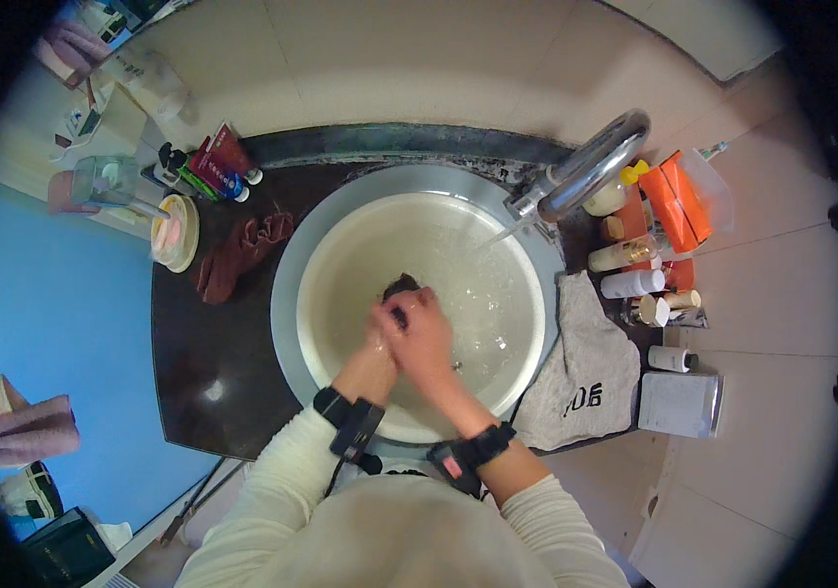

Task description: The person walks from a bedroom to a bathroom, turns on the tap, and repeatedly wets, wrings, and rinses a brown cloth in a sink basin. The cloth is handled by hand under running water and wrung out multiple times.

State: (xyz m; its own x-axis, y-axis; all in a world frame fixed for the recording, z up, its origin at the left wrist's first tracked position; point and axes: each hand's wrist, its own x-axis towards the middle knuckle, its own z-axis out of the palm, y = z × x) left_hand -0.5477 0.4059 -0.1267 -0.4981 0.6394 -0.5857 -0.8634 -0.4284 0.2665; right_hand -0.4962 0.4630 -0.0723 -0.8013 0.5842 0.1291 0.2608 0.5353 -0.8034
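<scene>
Over the round washbasin [287, 294], my two hands are pressed together around a small dark wet cloth [401, 285]. My right hand [424, 338] lies over it with bent fingers. Beneath and beside it, my left hand [377, 338] is closed against the same cloth and partly hidden. Bits of the cloth stick out above and between the fingers; its full shape is hidden. Cloudy water [487, 323] stands in the basin, with bubbles on the right. A thin stream runs into it from the chrome faucet [585, 176].
A crumpled brown cloth [242, 255] lies on the dark counter [213, 367] at left, near tubes [223, 162] and a round soap dish [176, 233]. A grey cloth [583, 367] drapes beside the basin at right. Several bottles [632, 283] and an orange packet [674, 201] stand beyond it.
</scene>
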